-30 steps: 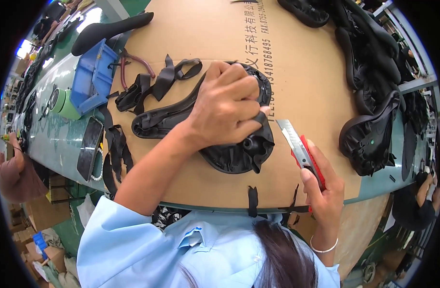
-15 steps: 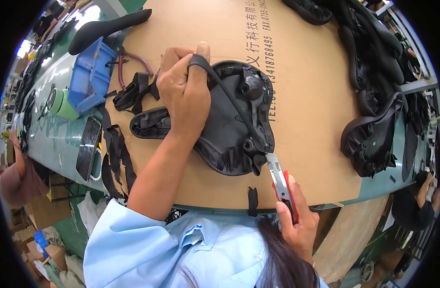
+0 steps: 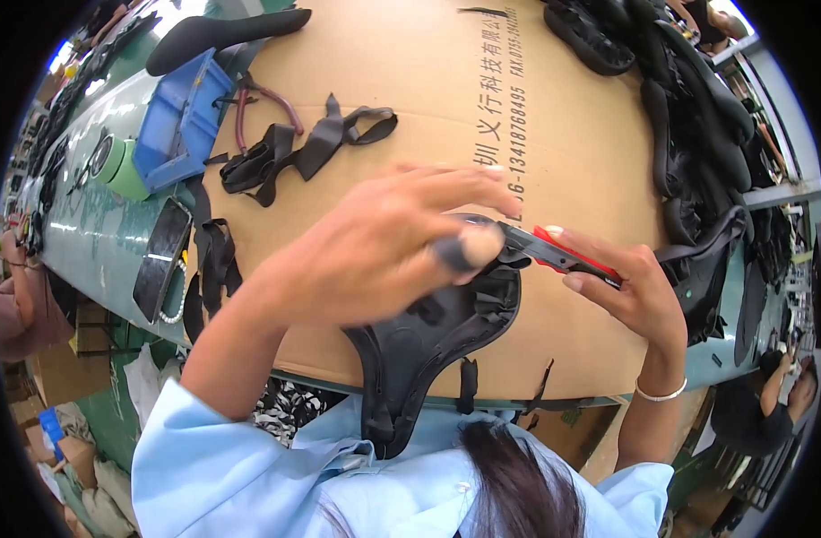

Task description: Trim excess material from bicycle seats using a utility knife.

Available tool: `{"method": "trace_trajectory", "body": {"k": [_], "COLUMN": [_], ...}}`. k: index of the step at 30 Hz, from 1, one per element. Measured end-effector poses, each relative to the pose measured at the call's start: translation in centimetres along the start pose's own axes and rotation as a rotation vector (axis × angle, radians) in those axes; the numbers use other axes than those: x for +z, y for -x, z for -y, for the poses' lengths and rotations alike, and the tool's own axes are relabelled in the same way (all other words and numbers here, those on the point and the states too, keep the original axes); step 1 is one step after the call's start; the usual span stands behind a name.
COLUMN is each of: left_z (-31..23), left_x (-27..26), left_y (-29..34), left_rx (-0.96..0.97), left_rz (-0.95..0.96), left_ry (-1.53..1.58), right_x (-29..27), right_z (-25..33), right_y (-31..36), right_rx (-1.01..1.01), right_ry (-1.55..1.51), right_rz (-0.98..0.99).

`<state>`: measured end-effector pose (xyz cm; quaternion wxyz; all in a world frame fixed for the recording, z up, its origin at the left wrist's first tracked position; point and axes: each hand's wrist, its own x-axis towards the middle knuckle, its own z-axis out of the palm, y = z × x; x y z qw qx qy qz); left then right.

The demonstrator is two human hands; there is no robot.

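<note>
A black bicycle saddle (image 3: pixel 406 345) lies with its hollow underside up, its narrow nose pointing at me over the near table edge. Over the saddle's wide end is my left hand (image 3: pixel 384 247), blurred, its fingers stretched out and apart. A dark band (image 3: pixel 450 255) circles its thumb. My right hand (image 3: pixel 639 291) grips a red and grey utility knife (image 3: pixel 567 257). The knife points left, its front end at the saddle's far right rim. The left hand hides much of the wide end, and the blade is hard to make out.
Cardboard (image 3: pixel 312 63) covers the tabletop. Black fabric strips (image 3: pixel 312 152) lie left beside red-handled pliers (image 3: pixel 280 103), a blue bin (image 3: pixel 177 121), a green roll (image 3: pixel 124 170) and a dark phone-like slab (image 3: pixel 162 260). More black saddles (image 3: pixel 697 134) are heaped along the right.
The saddle has turned so its nose points at me instead of left. My left hand has let go of the black strip it was pulling. My right hand has moved up and right with the knife.
</note>
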<state>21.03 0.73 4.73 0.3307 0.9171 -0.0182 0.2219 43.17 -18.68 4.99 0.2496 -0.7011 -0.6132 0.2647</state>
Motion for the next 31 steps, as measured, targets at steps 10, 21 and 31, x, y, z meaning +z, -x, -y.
{"method": "trace_trajectory", "body": {"k": [10, 21, 31], "left_z": [4.7, 3.1, 8.7], "left_x": [-1.3, 1.1, 0.2], "left_y": [-3.0, -1.3, 1.1], "left_rx": [-0.518, -0.259, -0.433], "left_rz": [-1.093, 0.060, -1.241], "left_ry": [1.302, -0.189, 1.272], "right_x": [2.6, 1.5, 5.1], "right_z": [6.9, 8.2, 10.1], "right_y": [2.2, -1.0, 3.2], "right_rx": [0.178, 0.102, 0.266], "right_ry": [0.338, 0.578, 0.701], "right_rz": [-0.105, -0.163, -0.123]}}
